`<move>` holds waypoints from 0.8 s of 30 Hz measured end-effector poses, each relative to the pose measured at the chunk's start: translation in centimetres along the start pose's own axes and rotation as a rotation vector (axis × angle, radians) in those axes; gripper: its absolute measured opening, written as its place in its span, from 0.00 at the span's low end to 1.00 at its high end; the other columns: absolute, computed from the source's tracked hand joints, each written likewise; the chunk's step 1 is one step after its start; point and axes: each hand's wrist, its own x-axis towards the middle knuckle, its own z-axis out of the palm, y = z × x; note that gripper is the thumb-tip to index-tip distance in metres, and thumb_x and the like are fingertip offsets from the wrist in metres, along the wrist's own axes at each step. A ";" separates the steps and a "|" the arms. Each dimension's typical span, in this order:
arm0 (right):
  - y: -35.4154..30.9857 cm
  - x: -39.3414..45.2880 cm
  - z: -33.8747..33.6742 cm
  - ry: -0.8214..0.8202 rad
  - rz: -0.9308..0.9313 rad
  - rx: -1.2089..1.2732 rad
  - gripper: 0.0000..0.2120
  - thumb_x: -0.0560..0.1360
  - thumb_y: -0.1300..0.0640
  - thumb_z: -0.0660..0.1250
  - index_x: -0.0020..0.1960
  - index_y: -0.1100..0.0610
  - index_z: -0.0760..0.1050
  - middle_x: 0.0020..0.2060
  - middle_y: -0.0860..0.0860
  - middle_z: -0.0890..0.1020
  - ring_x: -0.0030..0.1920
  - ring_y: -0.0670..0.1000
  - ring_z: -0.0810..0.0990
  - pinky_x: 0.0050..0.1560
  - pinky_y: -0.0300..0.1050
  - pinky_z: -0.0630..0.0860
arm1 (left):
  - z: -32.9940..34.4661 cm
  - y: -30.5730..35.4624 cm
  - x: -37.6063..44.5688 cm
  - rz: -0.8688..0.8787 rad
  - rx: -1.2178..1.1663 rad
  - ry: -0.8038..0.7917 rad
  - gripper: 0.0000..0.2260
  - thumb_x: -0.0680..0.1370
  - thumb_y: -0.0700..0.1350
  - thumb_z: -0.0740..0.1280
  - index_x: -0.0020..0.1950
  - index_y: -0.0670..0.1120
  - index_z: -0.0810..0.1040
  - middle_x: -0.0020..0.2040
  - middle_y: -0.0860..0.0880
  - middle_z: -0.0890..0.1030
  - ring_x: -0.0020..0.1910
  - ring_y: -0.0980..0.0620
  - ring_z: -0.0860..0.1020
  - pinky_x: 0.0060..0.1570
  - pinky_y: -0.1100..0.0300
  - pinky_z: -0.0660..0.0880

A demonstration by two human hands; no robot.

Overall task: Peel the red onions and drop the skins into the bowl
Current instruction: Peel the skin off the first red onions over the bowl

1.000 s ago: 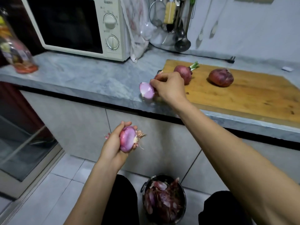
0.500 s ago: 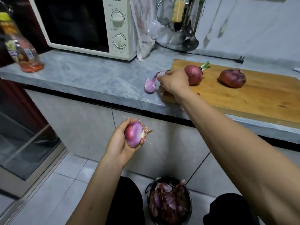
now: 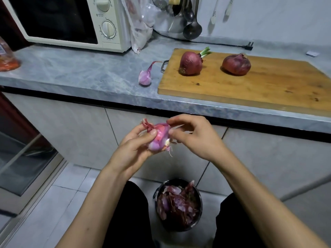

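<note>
My left hand (image 3: 133, 147) grips a partly peeled pink-purple onion (image 3: 159, 138) below the counter edge, thumb across its front. My right hand (image 3: 195, 138) meets it from the right, thumb and forefinger pinching at the onion's upper right side. A dark bowl (image 3: 196, 223) full of purple skins stands on the floor between my knees, straight below the onion. Two unpeeled red onions lie on the wooden board: a sprouting one (image 3: 191, 63) and a second one (image 3: 236, 64). A peeled purple piece (image 3: 145, 77) lies on the grey counter left of the board.
The wooden cutting board (image 3: 259, 86) covers the right of the grey counter (image 3: 71, 72). A microwave (image 3: 71, 20) stands at the back left, ladles (image 3: 191, 27) hang behind. A bottle (image 3: 7, 56) is at the far left. Glass door (image 3: 21, 158) to the left below.
My right hand let go of the peeled piece on the counter and came down to the onion in my left hand. The view tilted downward.
</note>
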 end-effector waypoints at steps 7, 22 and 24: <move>2.2 -4.2 -0.1 0.110 0.038 0.116 0.15 0.73 0.63 0.72 0.58 0.52 0.79 0.53 0.46 0.83 0.46 0.44 0.84 0.43 0.37 0.78 | 1.3 -3.2 -1.3 0.087 0.122 0.101 0.35 0.62 0.50 0.85 0.62 0.38 0.76 0.59 0.35 0.82 0.51 0.39 0.84 0.50 0.46 0.82; 2.9 -8.1 -0.4 0.177 0.144 0.144 0.19 0.71 0.51 0.75 0.61 0.52 0.79 0.50 0.42 0.84 0.48 0.41 0.83 0.46 0.38 0.78 | 1.5 -5.4 -3.4 0.138 0.301 0.024 0.31 0.65 0.40 0.79 0.67 0.45 0.77 0.62 0.47 0.83 0.64 0.47 0.81 0.59 0.58 0.78; 2.6 -8.2 -0.4 0.166 0.178 0.186 0.21 0.69 0.53 0.77 0.60 0.55 0.79 0.49 0.44 0.85 0.47 0.42 0.84 0.50 0.40 0.80 | 1.7 -5.4 -3.6 0.165 0.350 0.025 0.29 0.65 0.36 0.78 0.65 0.46 0.78 0.61 0.49 0.84 0.63 0.49 0.81 0.58 0.61 0.78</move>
